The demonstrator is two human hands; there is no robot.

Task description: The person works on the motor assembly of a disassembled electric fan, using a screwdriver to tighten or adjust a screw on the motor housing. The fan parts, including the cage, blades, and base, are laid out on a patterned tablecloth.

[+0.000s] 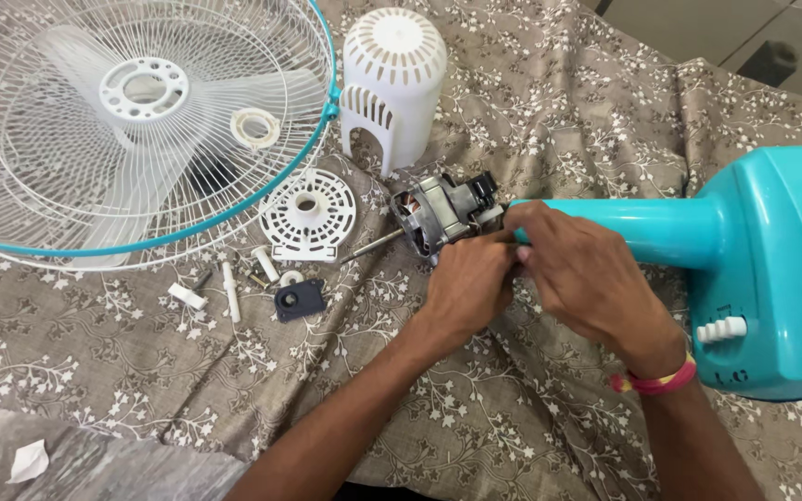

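Cloth: brown flowered cloth (512,436) covered the whole work surface under my arms, with a scrap of white paper (28,461) lying off its near left corner.
Fan guard: white wire fan guard (67,186) with a teal rim lay flat at the far left, the white blades (187,121) showing through the wires.
Small parts: just near the guard lay a few white pegs (231,291) and a small dark block (300,300), close together on the cloth.
Round plate: a white slotted disc (308,215) sat just right of the guard's rim.
Motor cover: a white vented motor cover (392,79) stood upright at the far middle, well apart from my hands.
Motor: the bare motor (438,215) lay on its side at the middle, its shaft (370,247) pointing left, fixed to the end of the teal stand.
Left hand: my left hand (464,288) was curled, fingers pinched at the near side of the motor; what they gripped, I could not tell.
Right hand: my right hand (577,274) was bent over the motor's joint with the neck, fingertips touching my left hand; whether it held anything was hidden.
Stand: the teal fan stand (772,269) lay on its side at the right, white buttons (722,328) on its base.
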